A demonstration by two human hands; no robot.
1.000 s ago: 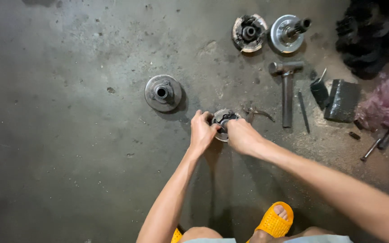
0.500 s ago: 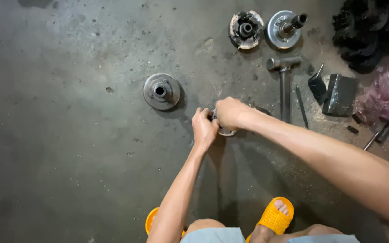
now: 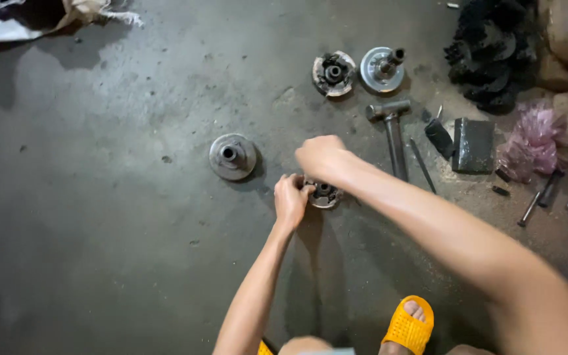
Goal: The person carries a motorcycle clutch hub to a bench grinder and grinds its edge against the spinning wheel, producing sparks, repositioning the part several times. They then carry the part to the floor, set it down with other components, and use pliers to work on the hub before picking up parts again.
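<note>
A small round metal part [image 3: 327, 196] lies on the concrete floor in front of me. My left hand [image 3: 290, 200] grips its left edge with curled fingers. My right hand [image 3: 321, 158] hovers just above and behind the part, closed into a fist with the back of the hand towards the camera. Whatever may be inside that fist is hidden. My right forearm runs off to the lower right.
A disc with a raised hub [image 3: 232, 156] lies to the left. Behind are a toothed round part [image 3: 334, 72], a disc with a shaft [image 3: 382, 69], a hammer [image 3: 392, 131], a thin rod [image 3: 422, 164], a dark block [image 3: 473, 144], a pink bag [image 3: 534, 138] and loose bolts [image 3: 547, 190]. My orange sandal [image 3: 409, 325] is at the bottom.
My right hand has come off the round part and moved up and away from it, closing into a fist. My left hand stays on the part's left edge.
</note>
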